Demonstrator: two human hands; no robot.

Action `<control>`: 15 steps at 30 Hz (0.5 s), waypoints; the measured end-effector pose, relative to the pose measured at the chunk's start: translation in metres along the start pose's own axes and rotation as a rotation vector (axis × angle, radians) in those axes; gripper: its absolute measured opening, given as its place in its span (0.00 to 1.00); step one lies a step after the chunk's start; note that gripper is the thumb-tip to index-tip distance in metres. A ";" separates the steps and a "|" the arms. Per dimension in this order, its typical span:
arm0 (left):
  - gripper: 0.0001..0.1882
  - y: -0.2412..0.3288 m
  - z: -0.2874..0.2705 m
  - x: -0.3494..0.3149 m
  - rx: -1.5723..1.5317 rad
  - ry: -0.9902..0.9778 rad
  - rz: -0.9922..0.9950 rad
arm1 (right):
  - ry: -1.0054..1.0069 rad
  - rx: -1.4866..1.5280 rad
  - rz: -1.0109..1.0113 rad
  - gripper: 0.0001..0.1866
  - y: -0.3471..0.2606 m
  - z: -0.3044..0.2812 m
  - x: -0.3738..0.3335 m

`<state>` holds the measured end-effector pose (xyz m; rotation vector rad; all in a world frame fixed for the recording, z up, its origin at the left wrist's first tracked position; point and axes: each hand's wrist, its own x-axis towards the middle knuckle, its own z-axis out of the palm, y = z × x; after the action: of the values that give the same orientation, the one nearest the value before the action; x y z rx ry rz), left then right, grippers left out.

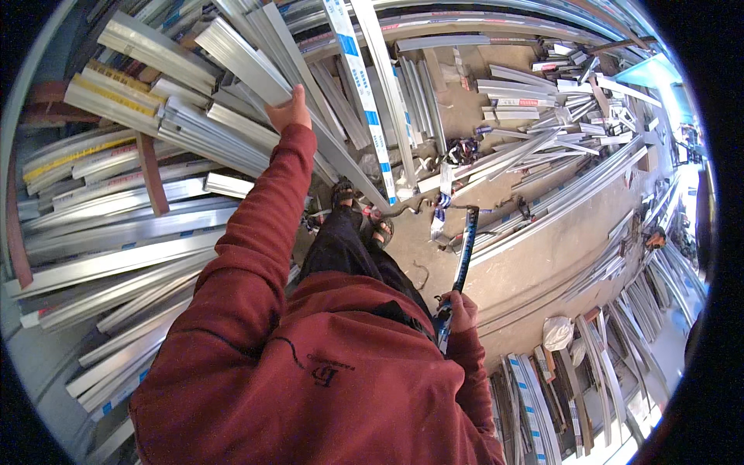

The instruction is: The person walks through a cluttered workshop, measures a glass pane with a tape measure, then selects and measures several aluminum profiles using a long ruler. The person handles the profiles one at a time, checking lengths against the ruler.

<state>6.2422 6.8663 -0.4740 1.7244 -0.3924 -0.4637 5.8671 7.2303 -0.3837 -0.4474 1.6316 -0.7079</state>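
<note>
My left hand [291, 113], at the end of an outstretched arm, is closed around the edge of a long silver metal profile [242, 60]. This profile leans among others and slants down toward the floor near my feet. Low at my right side, my right hand [463, 311] grips a long, narrow dark-blue bar [468, 248] with pale markings and a small bent end pointing away from me. What kind of tool it is I cannot make out. A profile with blue-and-white film [360, 85] stands just right of the one my left hand holds.
Stacked metal profiles [132, 240] fill the left side, behind brown upright posts [151, 174]. Loose offcuts [527, 93] lie in a heap at the far right. Long profiles [558, 198] run along the floor edge. More lengths and a white plastic bag [558, 333] are at the lower right.
</note>
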 end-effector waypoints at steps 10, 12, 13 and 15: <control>0.30 -0.039 0.082 0.032 0.177 -0.453 -0.047 | 0.059 0.093 0.032 0.15 -0.012 0.044 0.024; 0.31 -0.061 0.096 0.046 0.182 -0.423 0.011 | 0.035 0.125 0.017 0.15 -0.018 0.049 0.030; 0.33 -0.079 0.102 0.053 0.187 -0.407 0.035 | 0.024 0.105 0.014 0.16 -0.024 0.052 0.033; 0.31 -0.107 0.111 0.071 0.192 -0.371 0.030 | -0.007 0.056 0.012 0.18 -0.035 0.055 0.039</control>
<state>6.2482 6.7579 -0.6047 1.8145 -0.7478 -0.7474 5.9103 7.1687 -0.3929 -0.3992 1.6030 -0.7403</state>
